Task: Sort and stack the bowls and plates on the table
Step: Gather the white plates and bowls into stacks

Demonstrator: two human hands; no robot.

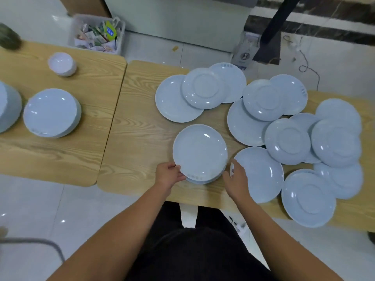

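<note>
Pale-blue plate stack (199, 151): left hand (169, 175) clamps rim; right hand (236, 180) grip unclear, blurred.

Two light wooden tables are standing side by side. The left table (60, 159) is carrying a stack of small bowls (61, 63), a pile of dishes (50, 112) and a larger pile (10, 110) cut off at the frame's edge. The right table (138, 138) is bearing a short plate stack (199, 153) near its front edge, and loose plates (253, 128) are lying overlapped, several upside down.
</note>
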